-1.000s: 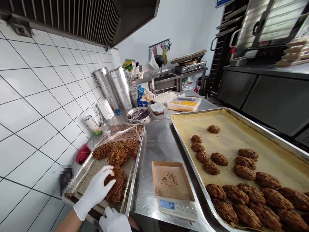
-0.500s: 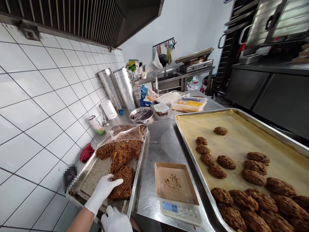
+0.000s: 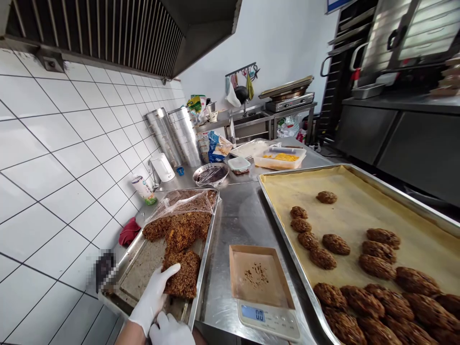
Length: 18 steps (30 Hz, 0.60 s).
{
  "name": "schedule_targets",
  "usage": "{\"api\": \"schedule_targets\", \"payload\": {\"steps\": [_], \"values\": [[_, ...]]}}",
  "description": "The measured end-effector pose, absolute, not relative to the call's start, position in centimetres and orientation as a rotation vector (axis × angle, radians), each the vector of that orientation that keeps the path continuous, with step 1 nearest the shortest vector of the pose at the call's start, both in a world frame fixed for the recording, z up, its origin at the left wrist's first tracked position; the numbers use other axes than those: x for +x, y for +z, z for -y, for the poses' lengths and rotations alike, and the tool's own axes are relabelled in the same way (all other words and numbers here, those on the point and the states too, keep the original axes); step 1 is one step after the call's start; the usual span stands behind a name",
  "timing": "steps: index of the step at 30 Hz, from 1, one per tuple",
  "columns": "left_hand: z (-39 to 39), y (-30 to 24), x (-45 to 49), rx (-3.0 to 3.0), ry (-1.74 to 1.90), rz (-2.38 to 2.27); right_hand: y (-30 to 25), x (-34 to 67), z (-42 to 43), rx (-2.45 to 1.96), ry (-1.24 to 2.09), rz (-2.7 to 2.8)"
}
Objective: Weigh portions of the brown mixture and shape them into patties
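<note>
A shallow metal tray (image 3: 142, 268) at the left holds a crumbly brown baked mixture, partly under clear film (image 3: 183, 201). A separate brown slab (image 3: 183, 275) lies at the tray's near end. My left hand (image 3: 153, 297), in a white glove, holds the slab's near-left edge, thumb on top and fingers along its side. My right hand (image 3: 170, 330), also gloved, sits at the tray's near rim at the bottom of the picture; only its thumb and back show. To the right stands a digital scale (image 3: 269, 317) reading 0.0, with a brown paper tray (image 3: 257, 278) holding a few crumbs.
A large baking tray (image 3: 283, 225) lined with parchment holds several brown patties (image 3: 336, 244) at the right. Further back on the steel counter are a metal bowl (image 3: 211, 173), plastic containers (image 3: 280, 157), a white jug (image 3: 161, 167) and stacked metal tins (image 3: 179, 134). A red cloth (image 3: 128, 231) lies by the tiled wall.
My left hand slid off the top of the brown lump to its near-left edge, and the piece now lies flatter as a slab. My right hand stayed at the tray's near rim.
</note>
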<state>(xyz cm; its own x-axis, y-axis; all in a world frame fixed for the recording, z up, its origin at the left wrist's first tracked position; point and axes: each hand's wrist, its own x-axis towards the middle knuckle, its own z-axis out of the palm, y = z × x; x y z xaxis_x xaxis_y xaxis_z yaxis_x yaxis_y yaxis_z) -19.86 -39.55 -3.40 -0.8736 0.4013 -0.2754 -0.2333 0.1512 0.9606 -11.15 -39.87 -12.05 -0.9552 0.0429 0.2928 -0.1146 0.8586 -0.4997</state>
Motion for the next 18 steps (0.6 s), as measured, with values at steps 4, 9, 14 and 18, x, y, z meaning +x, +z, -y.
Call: {"api": "schedule_targets", "payload": {"steps": [4, 9, 14, 18], "values": [[39.3, -2.8, -19.0, 0.215, 1.824, -1.891, -11.6, -11.5, 39.6, 0.011, 1.027, 2.682], [41.0, -1.0, -19.4, 0.147, 1.954, -1.874, -9.9, -11.1, 38.7, -0.163, 1.557, 2.422], [44.1, 4.1, -21.0, 0.005, 2.214, -1.782, -6.4, -10.3, 35.8, -0.309, 2.258, 1.79], [45.6, 6.5, -20.9, -0.025, 2.271, -1.758, -2.8, -11.3, 32.3, -0.313, 2.598, 1.25]]}}
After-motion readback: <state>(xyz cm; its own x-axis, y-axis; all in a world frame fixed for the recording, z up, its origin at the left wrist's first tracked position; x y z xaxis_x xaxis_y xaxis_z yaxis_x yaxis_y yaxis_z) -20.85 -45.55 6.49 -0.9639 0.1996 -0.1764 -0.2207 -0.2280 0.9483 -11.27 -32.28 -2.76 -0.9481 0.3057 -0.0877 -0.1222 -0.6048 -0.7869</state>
